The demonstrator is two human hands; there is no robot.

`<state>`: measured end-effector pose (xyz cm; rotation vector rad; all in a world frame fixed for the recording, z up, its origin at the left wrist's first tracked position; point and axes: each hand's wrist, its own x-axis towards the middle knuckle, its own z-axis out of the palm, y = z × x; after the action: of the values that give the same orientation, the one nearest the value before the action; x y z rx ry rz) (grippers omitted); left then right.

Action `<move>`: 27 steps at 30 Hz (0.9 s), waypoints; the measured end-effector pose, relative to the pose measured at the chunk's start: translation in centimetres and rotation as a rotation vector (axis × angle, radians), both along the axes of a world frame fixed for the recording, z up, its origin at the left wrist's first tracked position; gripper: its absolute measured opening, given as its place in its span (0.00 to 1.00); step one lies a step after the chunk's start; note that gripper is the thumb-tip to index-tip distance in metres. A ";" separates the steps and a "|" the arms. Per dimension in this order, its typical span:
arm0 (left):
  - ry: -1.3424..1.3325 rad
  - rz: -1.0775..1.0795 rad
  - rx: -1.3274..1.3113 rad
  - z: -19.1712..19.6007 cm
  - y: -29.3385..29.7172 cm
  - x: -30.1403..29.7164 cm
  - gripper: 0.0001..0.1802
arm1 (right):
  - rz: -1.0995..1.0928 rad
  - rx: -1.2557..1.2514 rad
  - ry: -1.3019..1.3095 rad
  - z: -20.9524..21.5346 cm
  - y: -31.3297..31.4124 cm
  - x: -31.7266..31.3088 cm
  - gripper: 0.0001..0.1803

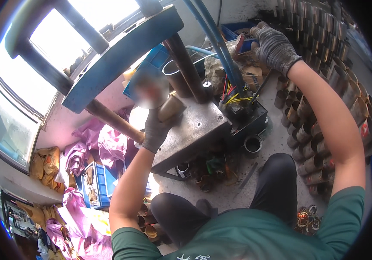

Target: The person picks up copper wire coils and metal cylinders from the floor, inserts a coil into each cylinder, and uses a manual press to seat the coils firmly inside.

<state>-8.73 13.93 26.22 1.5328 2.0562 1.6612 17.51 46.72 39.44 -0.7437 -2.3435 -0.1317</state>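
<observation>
concrete floor point(276, 138) spreads under a cluttered workshop corner, with bright windows point(43, 52) behind a blue press frame point(121, 56). gloved fingers of the left hand point(155, 130) wrap around a short brass-coloured metal tube point(170, 107), holding it tilted on the grey steel press table point(194, 125), just beside the dark upright column point(188, 67). out from there, a bundle of coloured wires point(233, 96) and blue hoses point(214, 39) rise at the back of the table. the right hand point(274, 45), also in a grey glove, reaches far forward with its fingers curled over the edge of a blue plastic crate point(238, 31); whether they grip anything inside cannot be told. to the right, rows of brass tubes point(320, 143) stand stacked along the floor. to the left lie pink plastic bags point(103, 143) and another blue crate point(99, 184). the person's dark trousers point(276, 186) show below.
</observation>
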 end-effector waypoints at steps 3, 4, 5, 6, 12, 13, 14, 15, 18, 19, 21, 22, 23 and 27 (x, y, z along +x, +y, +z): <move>-0.216 0.105 -0.163 -4.0 -5.3 -4.0 0.38 | 0.041 0.012 -0.018 -0.3 -1.3 0.6 0.19; -0.172 0.219 -0.248 -4.9 -6.9 -5.5 0.38 | 0.074 -0.018 -0.027 -0.5 -1.9 1.1 0.19; -0.232 0.222 -0.304 -5.6 -8.5 -7.1 0.40 | 0.106 -0.048 -0.035 -0.4 -2.6 1.8 0.18; -0.066 0.320 -0.385 -6.2 -10.1 -8.6 0.40 | 0.135 -0.077 -0.040 -0.3 -2.8 2.6 0.18; 0.183 0.563 -0.458 -8.8 -14.1 -11.5 0.37 | 0.440 0.107 0.156 -4.3 -4.8 8.5 0.17; 0.144 0.538 -0.414 -9.9 -14.2 -11.6 0.36 | 0.462 0.113 0.132 -5.3 -5.0 9.7 0.16; 0.114 0.548 -0.409 -10.6 -14.2 -11.7 0.34 | 0.485 0.120 0.114 -6.2 -5.2 11.0 0.14; 0.180 0.603 -0.403 -11.3 -15.9 -12.9 0.33 | 0.613 -0.006 0.173 -6.9 -5.7 11.8 0.18; 0.339 0.587 -0.507 -11.0 -13.6 -11.5 0.31 | 0.657 0.238 0.218 -7.6 -6.9 15.4 0.17; 0.362 0.583 -0.525 -10.9 -13.8 -11.5 0.31 | 0.692 0.254 0.248 -6.7 -9.2 16.1 0.16; 0.415 0.590 -0.604 -10.6 -12.7 -11.0 0.30 | 0.833 0.014 0.361 -7.1 -13.3 17.3 0.11; 0.407 0.592 -0.601 -10.8 -13.3 -11.5 0.31 | 0.953 -0.242 0.456 -7.6 -15.0 17.1 0.09; 0.400 0.595 -0.617 -10.9 -13.1 -11.6 0.31 | 1.040 -0.551 0.566 -9.2 -16.2 16.4 0.08; 0.360 0.649 -0.624 -11.0 -13.5 -11.6 0.33 | 1.095 -1.950 0.863 -16.5 -17.2 13.3 0.16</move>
<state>-20.34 0.46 15.24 1.0547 3.0897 0.6898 30.77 29.56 22.97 0.0247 -1.0308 2.4758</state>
